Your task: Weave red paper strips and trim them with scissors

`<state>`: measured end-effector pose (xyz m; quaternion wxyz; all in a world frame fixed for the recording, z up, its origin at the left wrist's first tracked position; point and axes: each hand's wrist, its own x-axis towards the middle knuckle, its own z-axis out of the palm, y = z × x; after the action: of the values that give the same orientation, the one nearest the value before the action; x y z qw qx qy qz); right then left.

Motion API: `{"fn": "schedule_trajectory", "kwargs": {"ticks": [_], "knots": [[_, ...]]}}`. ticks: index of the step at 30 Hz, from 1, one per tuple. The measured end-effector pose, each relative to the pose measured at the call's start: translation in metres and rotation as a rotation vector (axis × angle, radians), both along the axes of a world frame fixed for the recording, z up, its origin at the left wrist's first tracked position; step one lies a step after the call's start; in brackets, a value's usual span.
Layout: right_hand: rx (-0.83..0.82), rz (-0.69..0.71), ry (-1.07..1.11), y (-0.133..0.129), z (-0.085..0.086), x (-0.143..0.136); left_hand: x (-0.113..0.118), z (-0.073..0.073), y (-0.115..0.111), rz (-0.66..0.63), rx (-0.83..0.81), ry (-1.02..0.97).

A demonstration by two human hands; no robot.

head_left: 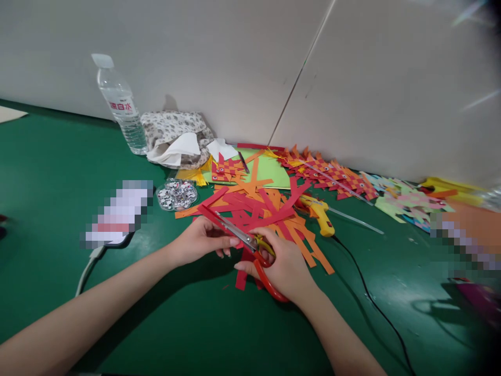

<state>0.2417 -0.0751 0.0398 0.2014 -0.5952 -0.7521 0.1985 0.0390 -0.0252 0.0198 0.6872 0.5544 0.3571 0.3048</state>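
Note:
My right hand grips a pair of scissors by their red and yellow handles, the blades pointing away to the upper left. Between the fingertips of my left hand is a red paper strip, which runs along the scissor blades. Whether the blades have cut into it cannot be made out. Just beyond both hands lies a loose heap of red and orange paper strips, a few of them reaching under the scissors. Behind the heap rests a woven red and orange paper fish with a yellow tassel.
A yellow glue gun trails a black cord rightward. Woven fish line the wall. At left stand a water bottle, a tissue pouch, a container of googly eyes and a pixelated phone on its cable.

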Motion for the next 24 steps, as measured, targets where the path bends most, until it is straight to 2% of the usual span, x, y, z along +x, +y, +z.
{"fn": "schedule_trajectory", "kwargs": {"ticks": [8,18,24], "knots": [[0.02,0.036,0.0,-0.0005,0.0037,-0.0017,0.0008,-0.0013,0.0008,-0.017,-0.012,-0.011],[0.017,-0.002,0.008,0.0006,-0.004,0.0023,0.0004,-0.0021,0.0009,-0.022,-0.016,-0.001],[0.071,0.022,0.011,-0.0002,-0.0019,-0.0008,0.0031,-0.0027,0.0001,-0.036,-0.019,0.02]]}}
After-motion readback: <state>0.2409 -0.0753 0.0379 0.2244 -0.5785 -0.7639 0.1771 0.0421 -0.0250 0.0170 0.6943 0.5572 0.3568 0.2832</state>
